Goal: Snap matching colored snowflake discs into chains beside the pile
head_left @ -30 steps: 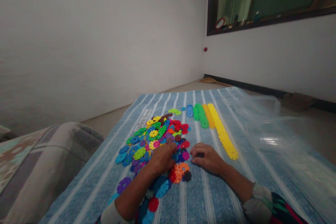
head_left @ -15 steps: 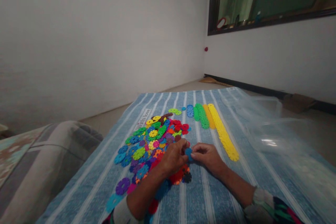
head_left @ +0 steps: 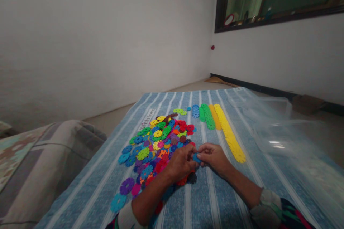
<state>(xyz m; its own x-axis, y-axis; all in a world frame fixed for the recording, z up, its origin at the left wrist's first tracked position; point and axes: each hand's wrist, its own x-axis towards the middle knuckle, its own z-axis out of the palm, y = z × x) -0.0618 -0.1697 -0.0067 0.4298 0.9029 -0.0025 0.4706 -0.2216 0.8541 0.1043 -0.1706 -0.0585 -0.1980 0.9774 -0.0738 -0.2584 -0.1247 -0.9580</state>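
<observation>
Between my two hands is a blue notched disc, partly covered by fingers; whether it is one disc or two joined ones I cannot tell. My left hand pinches it from the left, and my right hand pinches its right side with thumb and forefinger. Just beyond and under my left forearm spreads a heap of coloured flower-shaped discs. Farther back lie a long yellow row of discs, an orange row, green rows and a short blue row.
A striped blue cloth covers the table. On the right stand clear plastic containers. Light green discs and a small blue disc lie at the back. A grey cover bulges at the left.
My right hand has come slightly closer to my left, and the fingers now cover more of the blue disc. The view has shifted a little.
</observation>
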